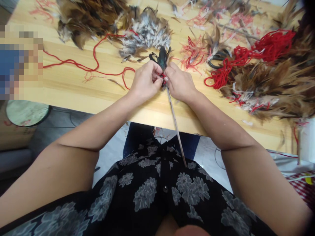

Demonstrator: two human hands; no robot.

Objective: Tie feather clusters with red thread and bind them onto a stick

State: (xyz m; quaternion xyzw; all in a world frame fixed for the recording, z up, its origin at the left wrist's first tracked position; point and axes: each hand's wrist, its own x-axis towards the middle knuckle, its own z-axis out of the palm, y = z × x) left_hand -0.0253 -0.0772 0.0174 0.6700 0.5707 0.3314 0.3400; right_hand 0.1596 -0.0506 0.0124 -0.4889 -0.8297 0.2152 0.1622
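Note:
A small bunch of dark green-black feathers [161, 59] sits at the top of a thin wooden stick [175, 119], which slants down toward my lap. Red yarn shows where feathers and stick meet, between my fingertips. My left hand [145, 80] is closed in a pinch at that joint, thumb against fingers; whether it grips yarn or feathers is hard to make out. From the other side my right hand [181, 82] is closed around the base of the feathers and the stick's top. A long red yarn strand [97, 55] lies left of my hands.
Brown feathers [88, 19] and grey-white feathers [150, 31] are heaped at the back. On the right lie a red yarn tangle [273, 44], black-handled scissors [219, 58] and a brown feather pile [278, 85]. The table [81, 93] ends near my body. A round-topped stool [27, 112] stands left.

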